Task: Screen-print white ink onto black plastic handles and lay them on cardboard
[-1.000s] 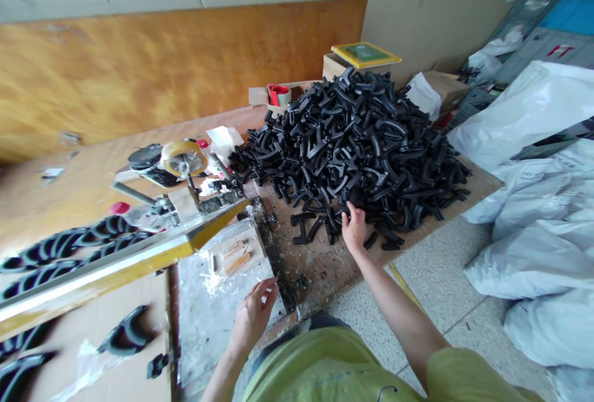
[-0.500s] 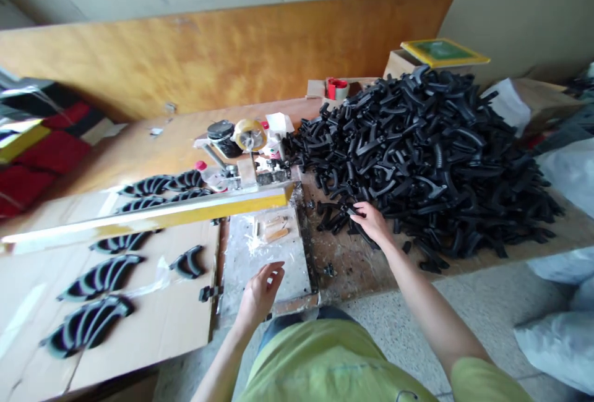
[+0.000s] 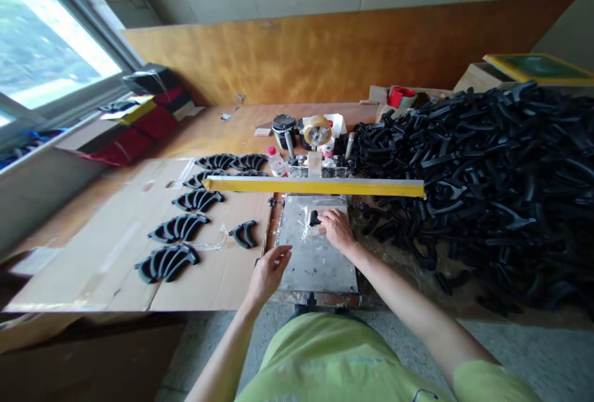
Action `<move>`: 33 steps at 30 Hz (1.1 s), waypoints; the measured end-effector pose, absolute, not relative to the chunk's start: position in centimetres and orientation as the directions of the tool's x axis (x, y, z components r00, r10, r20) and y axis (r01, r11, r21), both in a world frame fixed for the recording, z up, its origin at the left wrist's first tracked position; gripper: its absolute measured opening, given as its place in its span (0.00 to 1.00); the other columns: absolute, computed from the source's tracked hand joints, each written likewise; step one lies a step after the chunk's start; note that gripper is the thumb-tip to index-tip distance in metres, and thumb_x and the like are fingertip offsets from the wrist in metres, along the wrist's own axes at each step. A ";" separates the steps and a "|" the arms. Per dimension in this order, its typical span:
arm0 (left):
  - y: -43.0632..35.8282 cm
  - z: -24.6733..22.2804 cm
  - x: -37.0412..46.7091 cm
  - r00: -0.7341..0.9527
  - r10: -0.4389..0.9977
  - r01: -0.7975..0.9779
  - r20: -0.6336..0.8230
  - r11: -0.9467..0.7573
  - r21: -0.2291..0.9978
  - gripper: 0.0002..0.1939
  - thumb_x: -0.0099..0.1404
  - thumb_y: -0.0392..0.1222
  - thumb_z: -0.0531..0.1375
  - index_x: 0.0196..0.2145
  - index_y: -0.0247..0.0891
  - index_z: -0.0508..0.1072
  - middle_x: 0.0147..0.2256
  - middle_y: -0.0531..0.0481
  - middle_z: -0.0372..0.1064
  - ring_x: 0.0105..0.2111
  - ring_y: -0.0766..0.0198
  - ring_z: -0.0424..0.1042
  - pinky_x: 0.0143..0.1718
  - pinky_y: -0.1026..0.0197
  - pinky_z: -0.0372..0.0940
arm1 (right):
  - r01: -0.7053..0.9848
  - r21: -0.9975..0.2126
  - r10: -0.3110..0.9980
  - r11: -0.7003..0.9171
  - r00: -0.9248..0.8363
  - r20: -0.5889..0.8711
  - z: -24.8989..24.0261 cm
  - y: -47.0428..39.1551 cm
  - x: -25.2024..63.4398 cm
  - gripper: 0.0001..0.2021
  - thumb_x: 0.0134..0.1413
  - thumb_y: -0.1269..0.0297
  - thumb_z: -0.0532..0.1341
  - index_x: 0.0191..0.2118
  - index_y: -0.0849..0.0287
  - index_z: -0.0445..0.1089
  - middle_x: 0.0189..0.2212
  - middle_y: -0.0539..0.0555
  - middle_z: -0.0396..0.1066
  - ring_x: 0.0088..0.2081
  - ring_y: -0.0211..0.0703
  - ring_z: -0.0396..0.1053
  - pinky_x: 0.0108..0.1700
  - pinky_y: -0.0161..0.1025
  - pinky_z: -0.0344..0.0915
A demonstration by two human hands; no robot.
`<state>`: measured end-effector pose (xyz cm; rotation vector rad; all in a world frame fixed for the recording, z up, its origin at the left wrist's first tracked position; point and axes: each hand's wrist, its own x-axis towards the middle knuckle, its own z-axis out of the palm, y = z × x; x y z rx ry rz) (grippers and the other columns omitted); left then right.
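Observation:
My right hand (image 3: 338, 229) pinches a small black plastic part (image 3: 315, 218) over the light block on the grey metal plate (image 3: 315, 266). Near the plate's left edge hovers my left hand (image 3: 270, 271), its fingers curled with a gap between thumb and forefinger and nothing between them. A yellow-edged bar (image 3: 315, 187) crosses above the back of the plate. Black curved parts lie in fanned groups (image 3: 167, 262) on the cardboard (image 3: 116, 247), with a smaller group (image 3: 243, 233) nearer the plate.
A large heap of black parts (image 3: 492, 185) fills the right side. Behind the bar stand a tape roll (image 3: 317, 130), a dark jar (image 3: 284, 130) and a bottle with a red cap (image 3: 277, 162). Red and black boxes (image 3: 153, 117) sit at the back left.
My right hand has moved left from the heap to the plate with a black part. The view has turned left, showing a window. My left hand stays near the plate's left edge.

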<state>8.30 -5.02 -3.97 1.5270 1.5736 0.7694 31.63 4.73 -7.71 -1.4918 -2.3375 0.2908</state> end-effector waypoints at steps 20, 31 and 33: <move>0.1 3.7 6.1 -0.122 0.981 -0.076 -0.153 0.144 0.987 0.31 0.60 0.64 0.54 0.46 0.34 0.73 0.32 0.49 0.72 0.26 0.66 0.69 0.25 0.65 0.63 | 0.961 0.135 0.770 0.242 -0.275 0.576 -3.5 6.8 40.6 0.19 0.60 0.73 0.47 0.29 0.64 0.74 0.23 0.51 0.76 0.28 0.36 0.73 0.31 0.30 0.71; -1.7 -6.6 5.8 -0.009 0.937 0.016 -0.348 0.349 0.937 0.44 0.54 0.59 0.62 0.63 0.37 0.57 0.28 0.53 0.71 0.25 0.65 0.70 0.26 0.65 0.65 | 0.883 -0.183 0.893 0.431 -0.390 0.224 -1.1 13.4 29.4 0.14 0.54 0.70 0.61 0.48 0.59 0.69 0.44 0.59 0.70 0.48 0.51 0.65 0.49 0.43 0.62; -1.7 -7.1 5.8 -0.027 0.946 0.045 -0.323 0.324 0.945 0.42 0.55 0.60 0.61 0.63 0.36 0.58 0.28 0.53 0.71 0.26 0.64 0.71 0.27 0.64 0.65 | 0.888 -0.174 0.904 0.426 -0.408 0.130 -1.3 13.4 29.6 0.07 0.55 0.67 0.60 0.41 0.58 0.70 0.39 0.57 0.72 0.44 0.49 0.67 0.45 0.40 0.62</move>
